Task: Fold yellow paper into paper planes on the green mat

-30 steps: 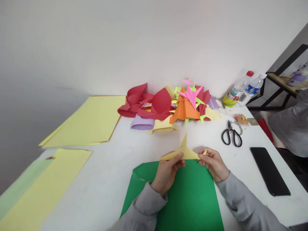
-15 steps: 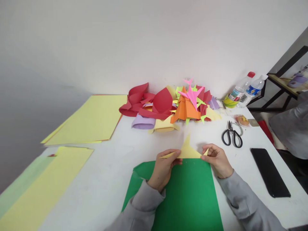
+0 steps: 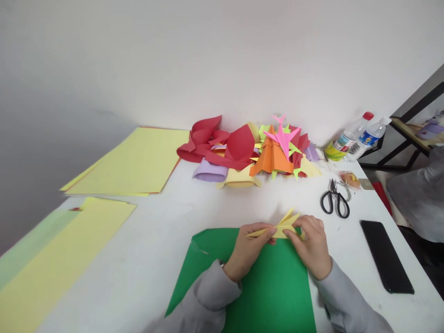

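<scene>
The folded yellow paper (image 3: 281,232) is held above the far edge of the green sheet (image 3: 274,296), toward the near side of the white counter (image 3: 121,277). The left hand (image 3: 248,249) has its grip clamped on the paper's left part, thumb on top and fingers beneath; a narrow point extends past the thumb to the left. The right hand (image 3: 312,245) has thumb and fingers pinched together on the paper's right end. Two narrow points rise from the piece between the hands.

The green sheet lies under both forearms; its far left corner is creased. To the right, alongside the counter's right edge, lies a flat black object (image 3: 386,256). Farther back are black-handled scissors (image 3: 335,199), with a small wrapped item (image 3: 349,179) just beyond. At the far right corner stand two plastic bottles (image 3: 355,138), one red-capped, one white-capped.

Along the counter's far edge, against the wall, is a heap of paper pieces: red shapes (image 3: 239,144), an orange folded form (image 3: 272,157), a pink plane-shaped piece (image 3: 283,137) on top, and a purple ring (image 3: 210,171) in front. Large yellow sheets (image 3: 132,162) lie toward the far left corner.
</scene>
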Demonstrator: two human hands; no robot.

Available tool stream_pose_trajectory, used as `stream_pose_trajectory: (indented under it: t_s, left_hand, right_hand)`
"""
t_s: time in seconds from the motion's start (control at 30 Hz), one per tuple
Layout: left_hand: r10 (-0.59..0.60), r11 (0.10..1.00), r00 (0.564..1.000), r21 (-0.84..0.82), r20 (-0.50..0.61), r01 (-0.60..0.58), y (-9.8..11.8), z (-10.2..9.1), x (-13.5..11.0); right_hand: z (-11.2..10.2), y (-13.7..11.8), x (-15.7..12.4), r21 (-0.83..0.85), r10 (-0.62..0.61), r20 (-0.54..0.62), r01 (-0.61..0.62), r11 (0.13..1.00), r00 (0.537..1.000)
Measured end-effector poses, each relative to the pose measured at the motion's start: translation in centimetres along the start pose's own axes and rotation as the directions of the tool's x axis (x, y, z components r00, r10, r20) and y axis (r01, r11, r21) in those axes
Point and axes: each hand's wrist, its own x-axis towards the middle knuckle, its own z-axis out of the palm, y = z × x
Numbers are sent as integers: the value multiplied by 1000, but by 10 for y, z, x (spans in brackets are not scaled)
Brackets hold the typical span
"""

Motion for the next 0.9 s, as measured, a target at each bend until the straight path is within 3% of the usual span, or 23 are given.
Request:
stream_pose_trajectory:
  t_s: [0.2, 0.3, 0.37, 0.43, 0.53, 0.63, 0.77, 0.87, 0.9]
  left_hand:
    - [-24, 999, 991, -25, 129, 28, 6, -13, 9]
    - [-67, 996, 988, 65, 137, 59, 12, -25, 14]
    - [-99, 971, 982, 231, 162, 60, 15, -34, 17]
    - [-120, 915, 977, 402, 174, 41, 18, -42, 20]
    - [-108, 844, 982, 537, 153, 9, 20, -53, 23]
    - [-31, 777, 992, 627, 121, -52, 20, -62, 25]
    - [203, 666, 978, 724, 52, -177, 15, -58, 23]
    - [347, 595, 922, 719, 174, -359, 4, -41, 18]
    - [422, 499, 858, 714, 293, -490, 0, -34, 17]
  right_hand:
    - [-12, 4, 4, 145, 4, 83, -16, 989, 997]
    - [-13, 8, 6, 162, 100, 153, -125, 979, 983]
    - [-12, 12, 9, 131, 211, 281, -255, 958, 936]
    - [-7, 17, 15, 75, 300, 422, -363, 929, 856]
    - [3, 26, 28, 37, 318, 525, -395, 918, 789]
    - [13, 33, 41, 19, 278, 600, -361, 932, 750]
    - [21, 37, 50, -7, 213, 644, -272, 962, 734]
    - [20, 36, 50, -4, 124, 643, -159, 987, 756]
    - [19, 35, 49, 2, 84, 635, -111, 994, 768]
